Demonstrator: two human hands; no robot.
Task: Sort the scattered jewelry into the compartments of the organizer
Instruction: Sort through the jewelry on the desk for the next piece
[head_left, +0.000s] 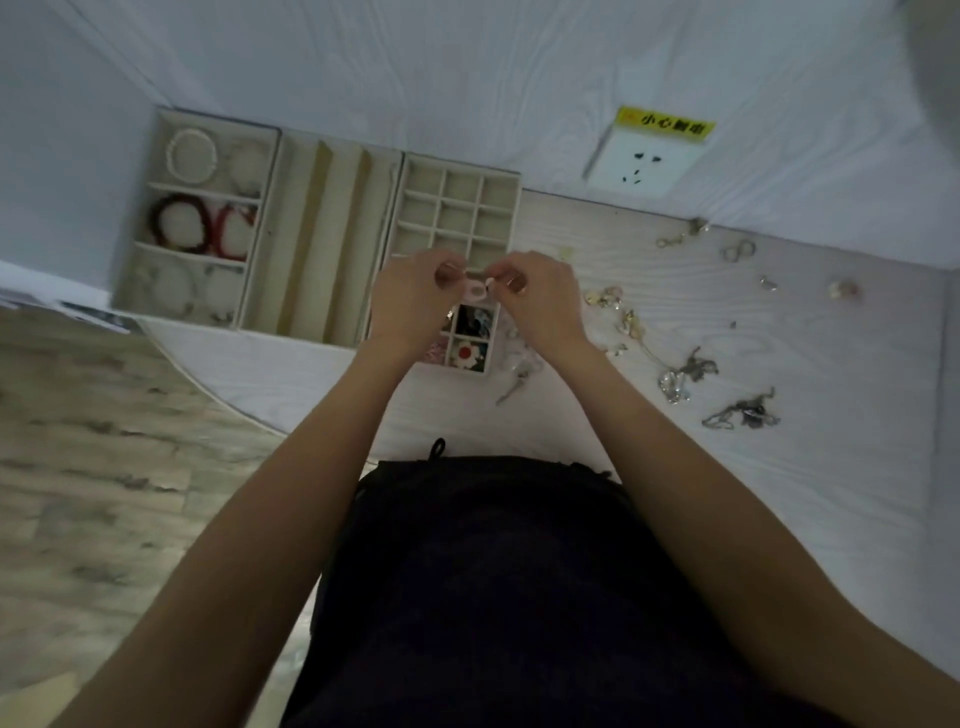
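Beige organizer (332, 171) along the tabletop's far edge; my left hand (410, 301) and right hand (540, 296) both pinch a pale pink ring (477, 292) over the grid tray, mid-sort. Next: lower it into a free cell; loose jewelry (680, 371) waits right.

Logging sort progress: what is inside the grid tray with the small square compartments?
The grid tray has bare far cells. Its near cells hold a red-and-white flower piece, dark items and something pinkish. Both hands cover the middle cells.
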